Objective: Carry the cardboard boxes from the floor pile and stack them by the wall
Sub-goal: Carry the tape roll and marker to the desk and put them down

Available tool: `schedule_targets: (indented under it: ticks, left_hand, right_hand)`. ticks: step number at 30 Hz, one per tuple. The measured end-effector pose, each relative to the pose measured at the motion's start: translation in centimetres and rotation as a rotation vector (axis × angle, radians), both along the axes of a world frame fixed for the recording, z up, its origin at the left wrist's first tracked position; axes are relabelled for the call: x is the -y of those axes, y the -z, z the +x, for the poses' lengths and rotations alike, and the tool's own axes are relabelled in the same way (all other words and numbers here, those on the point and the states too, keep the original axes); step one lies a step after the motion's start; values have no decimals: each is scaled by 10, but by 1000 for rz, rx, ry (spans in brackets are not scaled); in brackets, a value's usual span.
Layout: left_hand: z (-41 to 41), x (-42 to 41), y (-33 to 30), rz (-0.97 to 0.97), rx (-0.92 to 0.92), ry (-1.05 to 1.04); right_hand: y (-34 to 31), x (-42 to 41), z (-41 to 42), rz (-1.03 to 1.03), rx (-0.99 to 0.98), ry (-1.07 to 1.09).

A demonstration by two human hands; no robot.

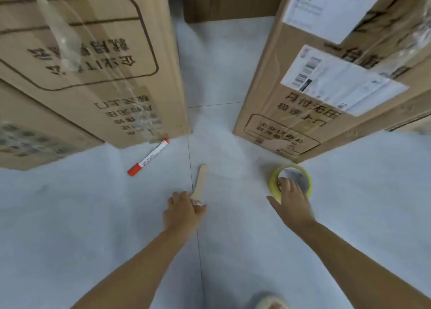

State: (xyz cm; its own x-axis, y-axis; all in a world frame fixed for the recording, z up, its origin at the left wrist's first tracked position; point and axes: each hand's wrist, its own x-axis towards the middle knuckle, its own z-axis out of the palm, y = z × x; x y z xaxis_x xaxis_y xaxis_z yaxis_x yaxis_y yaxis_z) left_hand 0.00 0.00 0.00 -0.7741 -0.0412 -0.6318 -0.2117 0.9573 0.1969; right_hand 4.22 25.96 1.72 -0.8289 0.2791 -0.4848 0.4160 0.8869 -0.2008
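Boxes [88,58] flank a marker [148,157], knife [200,183] and tape roll [290,182].

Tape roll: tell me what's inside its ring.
Inside the yellow tape roll, fingertips of the right hand dip in over bare grey floor. The hand covers the ring's near part.

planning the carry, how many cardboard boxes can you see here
3 clearly: one large cardboard box at left, one with paper labels at right, one at top centre behind the gap. Box edges at lower left and far right may be more.
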Motion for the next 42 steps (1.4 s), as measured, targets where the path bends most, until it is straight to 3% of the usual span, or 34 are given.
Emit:
schedule_targets:
  ticks: [3,6,9,12,15,21,28,34,39,42]
  left_hand:
    - [6,-7,18,-57,-133,142]
    - [-1,-12,17,-32,-23,87]
    - [-28,4,4,98,-10,134]
    - [-71,44,-14,164,-198,187]
    - [-106,90,-20,94,-391,125]
    - [-114,129,13,-84,-341,91]
    - [-99,112,20,82,-401,59]
    - [-39,111,-85,361,-243,-165]
    - [5,121,-217,470,-101,-470]
    - [22,118,-299,484,-51,-548]
  right_hand:
    - [16,-7,0,46,-76,50]
    - [18,-10,0,125,-31,-76]
    - [16,-8,-2,122,-89,-56]
    - [22,6,-4,65,-231,-93]
    - [24,25,-8,26,-345,-147]
    - [27,36,-16,57,-526,-341]
    - [19,39,-15,82,-491,-347]
    - [-56,64,10,-55,-414,-256]
    - [-169,79,23,-123,-338,-326]
    - [-249,87,33,-192,-296,-261]
